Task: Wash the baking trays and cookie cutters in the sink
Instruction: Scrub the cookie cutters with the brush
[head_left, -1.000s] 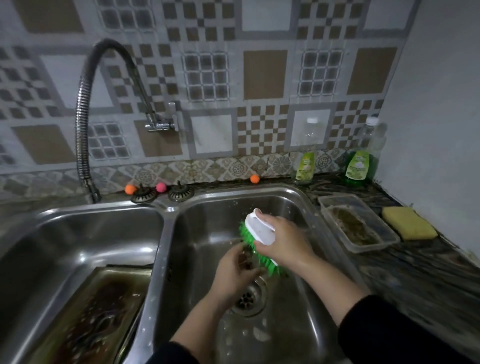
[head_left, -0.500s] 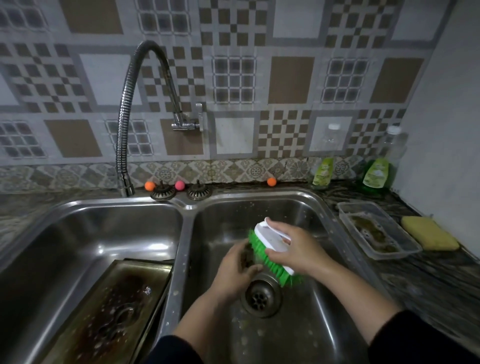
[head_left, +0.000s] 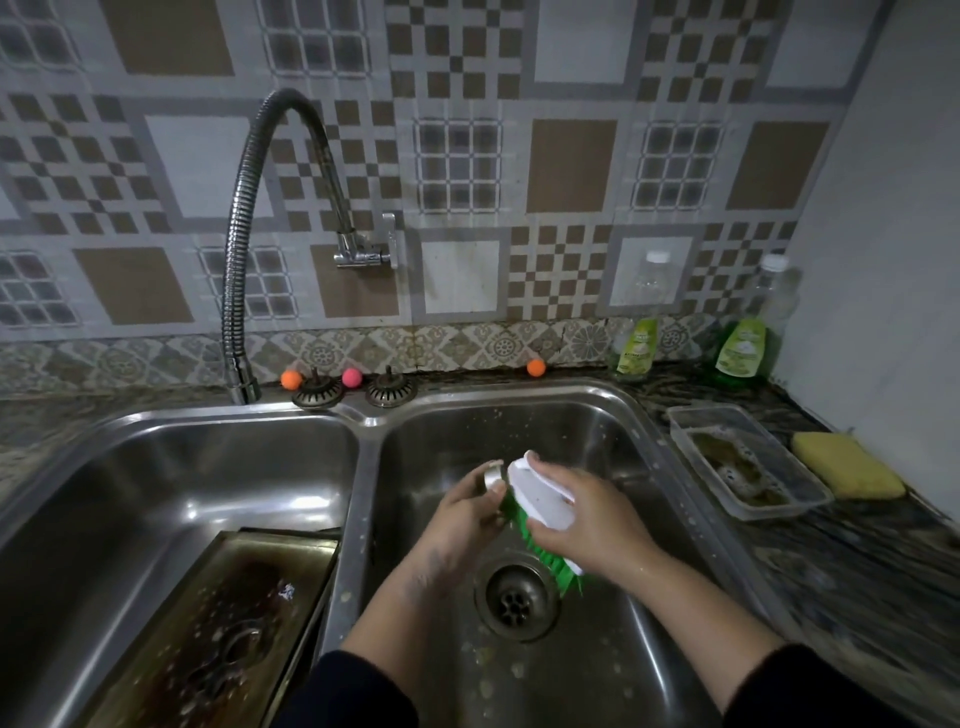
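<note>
R basin, over the drain (head_left: 517, 603) | L hand (head_left: 462, 512) pinches a small metal pc, prob. a cookie cutter (head_left: 492, 475), mostly hidden | R hand (head_left: 582, 519) wrapped round green scrub brush (head_left: 540, 525), bristles on cutter | we'd go short strokes, turn cutter btwn passes, firm pinch | baking tray (head_left: 208, 639) waits in L basin, dirty
</note>
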